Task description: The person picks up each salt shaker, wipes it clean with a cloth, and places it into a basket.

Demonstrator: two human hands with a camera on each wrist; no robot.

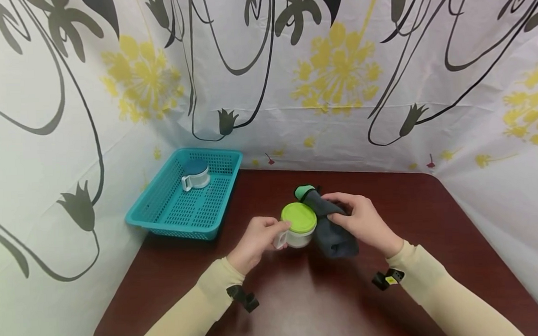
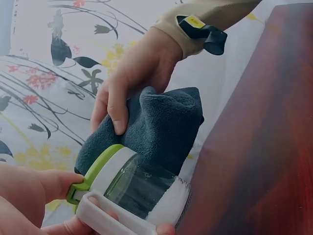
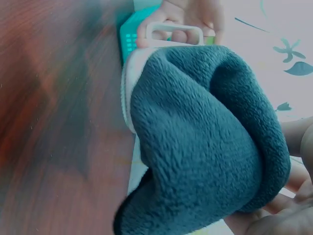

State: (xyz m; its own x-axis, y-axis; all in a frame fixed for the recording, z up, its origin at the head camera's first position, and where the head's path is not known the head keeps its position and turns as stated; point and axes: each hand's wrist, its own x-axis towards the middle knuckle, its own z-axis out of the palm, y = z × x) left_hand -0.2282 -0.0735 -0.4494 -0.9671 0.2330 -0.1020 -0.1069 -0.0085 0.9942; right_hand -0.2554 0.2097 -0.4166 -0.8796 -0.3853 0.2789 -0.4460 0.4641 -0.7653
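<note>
In the head view my left hand [image 1: 263, 237] grips the white handle of a small clear jar [image 1: 299, 238] with a lime-green lid [image 1: 299, 217]. The left wrist view shows white powder or grains inside the jar [image 2: 146, 188], which looks tilted there. My right hand [image 1: 361, 219] holds a bunched dark grey-blue cloth [image 1: 337, 237] against the jar's right side. A light green patch [image 1: 304, 191] shows at the cloth's far end. In the right wrist view the cloth [image 3: 200, 142] hides most of the jar, and the right fingers are partly out of frame.
A turquoise plastic basket [image 1: 172, 223] stands at the table's back left. Inside it is a similar jar [image 1: 197, 178] with a blue lid and white handle. The dark red-brown table [image 1: 284, 307] meets a floral-patterned sheet [image 1: 265, 88] at the back and sides.
</note>
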